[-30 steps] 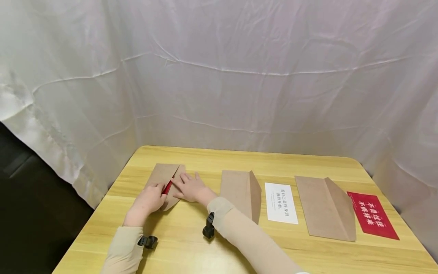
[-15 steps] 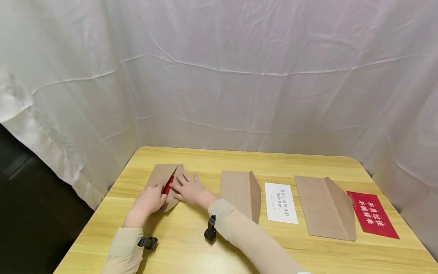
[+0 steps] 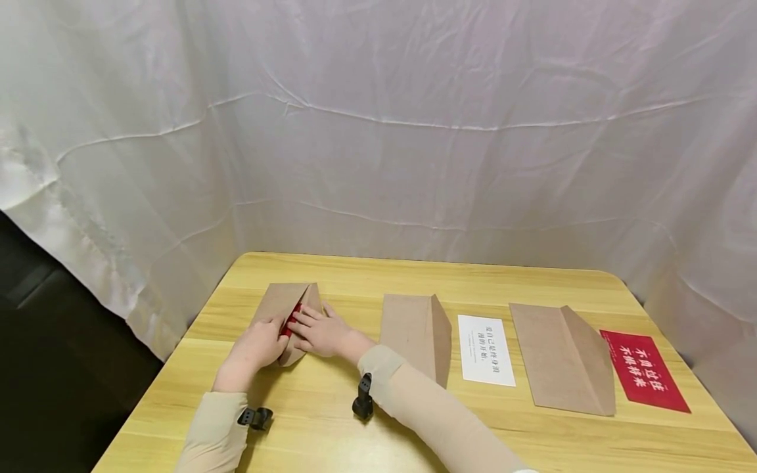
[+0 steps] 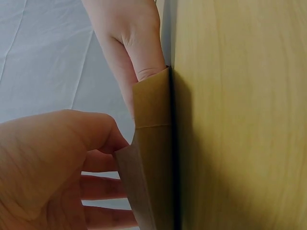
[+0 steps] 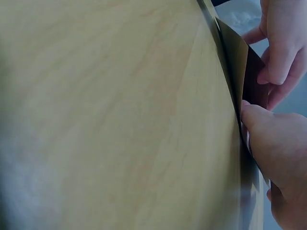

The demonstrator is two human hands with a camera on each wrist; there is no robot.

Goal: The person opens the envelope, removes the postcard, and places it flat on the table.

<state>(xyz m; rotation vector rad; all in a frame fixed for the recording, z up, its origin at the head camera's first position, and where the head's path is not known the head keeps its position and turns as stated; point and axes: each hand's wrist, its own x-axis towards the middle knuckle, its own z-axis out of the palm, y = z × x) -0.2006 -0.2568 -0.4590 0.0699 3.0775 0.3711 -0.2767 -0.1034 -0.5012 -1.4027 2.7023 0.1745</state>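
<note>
At the left of the table lies a brown envelope, its mouth parted, with a red card showing inside. My left hand holds the envelope's near-left side; in the left wrist view the thumb bends at the paper edge and the fingers lie spread over the panel. With its fingers extended, my right hand reaches over the flap into the mouth, fingertips at the red card. In the right wrist view the right hand sits low beside the envelope, its fingertips partly hidden.
Right of the hands lie a second brown envelope, a white printed card, a third brown envelope and a red printed card. A pale curtain hangs behind the wooden table.
My right hand has slid slightly left, from the flap to the envelope's mouth, its fingertips now over the red card. The mouth gapes a little wider. My left hand stays in place.
</note>
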